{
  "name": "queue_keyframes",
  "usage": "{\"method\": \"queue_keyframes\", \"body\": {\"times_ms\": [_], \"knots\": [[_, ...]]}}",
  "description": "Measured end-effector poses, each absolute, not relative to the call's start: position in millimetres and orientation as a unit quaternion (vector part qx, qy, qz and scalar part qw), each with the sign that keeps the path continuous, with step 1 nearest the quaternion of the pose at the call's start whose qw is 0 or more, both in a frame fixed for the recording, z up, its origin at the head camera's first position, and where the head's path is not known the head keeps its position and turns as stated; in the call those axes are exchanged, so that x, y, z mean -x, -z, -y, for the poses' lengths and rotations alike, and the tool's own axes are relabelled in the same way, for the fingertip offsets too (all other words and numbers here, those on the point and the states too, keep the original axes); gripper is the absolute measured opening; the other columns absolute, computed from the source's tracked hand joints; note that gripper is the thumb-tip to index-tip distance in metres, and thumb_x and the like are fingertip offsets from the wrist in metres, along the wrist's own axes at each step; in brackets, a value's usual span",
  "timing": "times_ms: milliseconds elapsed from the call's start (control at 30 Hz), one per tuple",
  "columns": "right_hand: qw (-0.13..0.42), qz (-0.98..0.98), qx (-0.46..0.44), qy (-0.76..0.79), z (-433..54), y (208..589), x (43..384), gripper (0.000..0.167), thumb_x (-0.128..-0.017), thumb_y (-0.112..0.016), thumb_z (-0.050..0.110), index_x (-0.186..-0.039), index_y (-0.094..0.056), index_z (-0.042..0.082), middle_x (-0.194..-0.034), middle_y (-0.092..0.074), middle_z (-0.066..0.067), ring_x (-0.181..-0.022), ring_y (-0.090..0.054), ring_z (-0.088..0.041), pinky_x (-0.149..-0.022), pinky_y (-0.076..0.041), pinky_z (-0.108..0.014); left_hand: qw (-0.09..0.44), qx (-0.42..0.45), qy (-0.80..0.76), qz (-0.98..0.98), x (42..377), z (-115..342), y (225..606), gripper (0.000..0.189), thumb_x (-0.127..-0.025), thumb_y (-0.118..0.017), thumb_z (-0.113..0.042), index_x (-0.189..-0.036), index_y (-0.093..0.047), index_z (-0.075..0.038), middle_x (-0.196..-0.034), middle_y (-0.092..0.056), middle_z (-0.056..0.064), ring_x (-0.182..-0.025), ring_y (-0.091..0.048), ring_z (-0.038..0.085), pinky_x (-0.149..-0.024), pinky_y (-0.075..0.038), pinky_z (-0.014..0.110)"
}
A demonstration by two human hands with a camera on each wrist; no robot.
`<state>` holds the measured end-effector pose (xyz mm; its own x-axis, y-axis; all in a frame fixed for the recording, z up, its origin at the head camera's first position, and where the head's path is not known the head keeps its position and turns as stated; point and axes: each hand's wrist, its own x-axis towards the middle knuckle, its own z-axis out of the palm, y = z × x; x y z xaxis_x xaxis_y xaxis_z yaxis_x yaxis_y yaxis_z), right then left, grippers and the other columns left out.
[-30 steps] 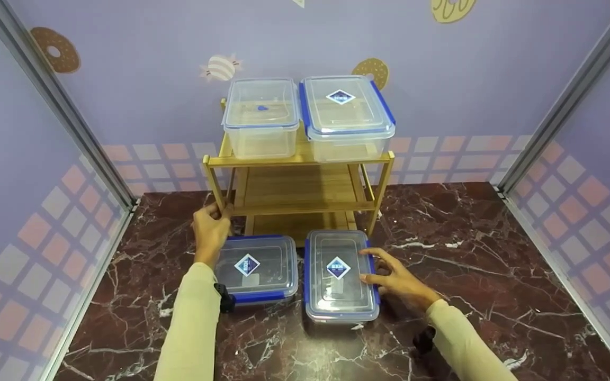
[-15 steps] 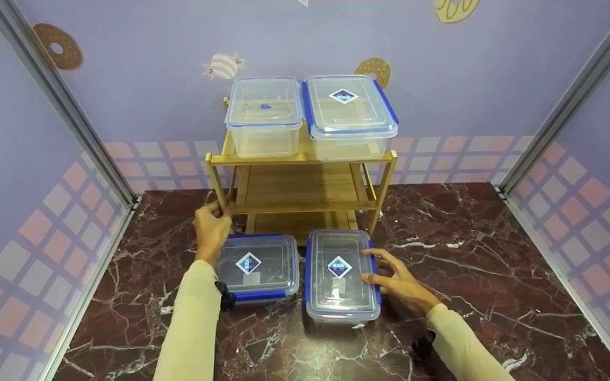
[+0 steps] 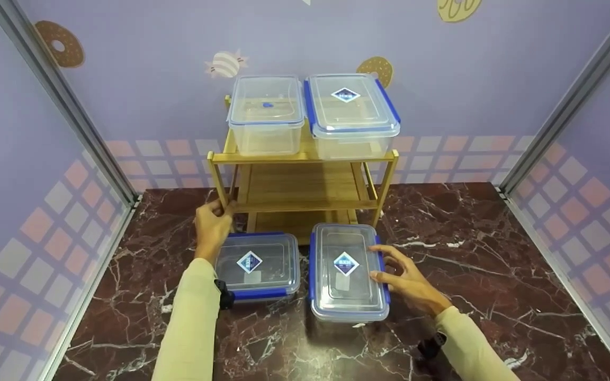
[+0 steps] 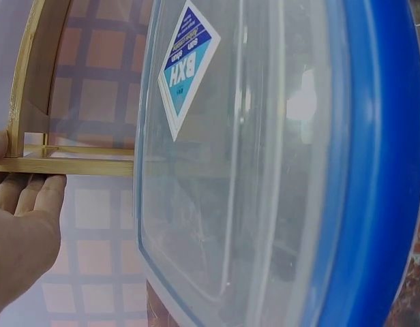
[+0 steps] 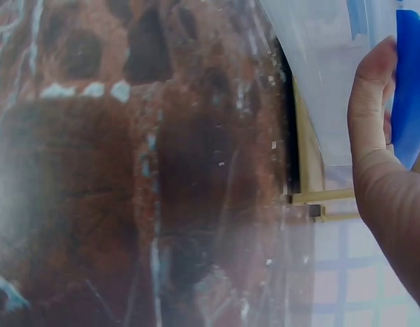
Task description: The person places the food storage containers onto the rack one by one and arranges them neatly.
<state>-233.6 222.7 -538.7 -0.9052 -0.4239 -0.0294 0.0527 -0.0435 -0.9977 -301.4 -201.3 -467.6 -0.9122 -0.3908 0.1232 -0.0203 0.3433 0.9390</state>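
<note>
My left hand (image 3: 212,227) grips the left front leg of a low wooden shelf rack (image 3: 305,206). In the left wrist view its fingers lie on one side of the wooden leg (image 4: 94,165). Beside that wrist a clear lidded food container (image 3: 273,272) with blue clips lies sideways on the floor. A second clear container (image 3: 344,293), set lengthwise, is held at its right edge by my right hand (image 3: 411,280), two fingertips showing on the lid's edge. In the right wrist view the thumb is by a blue clip (image 5: 411,75); the other fingers are mostly hidden.
Two more clear containers stand on the rack's top shelf: a left one (image 3: 268,114) and a right one (image 3: 355,114) with blue clips. Dark red marbled floor (image 3: 474,254) spreads around. Patterned wall panels (image 3: 141,63) stand behind and at both sides.
The container in my right hand has shifted slightly right and looks a little larger and raised. My right hand moved with it. The left hand keeps its grip on the rack leg.
</note>
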Motion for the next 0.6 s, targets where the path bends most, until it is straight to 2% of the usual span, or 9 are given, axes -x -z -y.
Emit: {"method": "queue_keyframes", "body": {"times_ms": [167,333,533,600], "knots": [[0.158,-0.678,0.153,0.702,-221.9,527.6,229.0,0.062,-0.090,-0.073,0.005,-0.146,-0.046,0.011,-0.129,-0.046,-0.027,-0.109,-0.058,-0.040,-0.082,-0.056,-0.058,0.170,-0.124,0.567,0.796,300.6,201.0,468.7,0.031,-0.097,-0.069,-0.019,-0.121,-0.072,0.000,-0.108,-0.074,0.020,-0.099,-0.070,0.031,-0.078,-0.057,0.031],[0.150,-0.687,0.172,0.690,-215.4,515.9,225.5,0.061,-0.090,-0.073,0.007,-0.145,-0.047,0.011,-0.129,-0.048,-0.027,-0.105,-0.062,-0.039,-0.080,-0.057,-0.056,0.175,-0.126,0.567,0.795,300.4,201.0,469.1,0.029,-0.096,-0.070,-0.019,-0.119,-0.074,-0.002,-0.105,-0.075,0.018,-0.088,-0.070,0.022,-0.069,-0.055,0.023],[0.145,-0.672,0.191,0.701,-202.7,500.3,225.4,0.062,-0.089,-0.073,0.004,-0.145,-0.047,0.010,-0.128,-0.048,-0.028,-0.106,-0.062,-0.040,-0.080,-0.056,-0.059,0.178,-0.129,0.557,0.800,301.3,200.6,468.9,0.029,-0.096,-0.069,-0.019,-0.117,-0.074,0.000,-0.104,-0.075,0.018,-0.078,-0.069,0.016,-0.063,-0.052,0.018],[0.135,-0.672,0.199,0.700,-198.1,495.7,227.1,0.062,-0.089,-0.073,0.003,-0.145,-0.047,0.009,-0.126,-0.049,-0.028,-0.105,-0.062,-0.040,-0.079,-0.056,-0.059,0.176,-0.130,0.556,0.802,301.5,200.6,468.7,0.029,-0.097,-0.069,-0.019,-0.117,-0.074,0.000,-0.102,-0.075,0.018,-0.069,-0.067,0.014,-0.059,-0.050,0.018]]}}
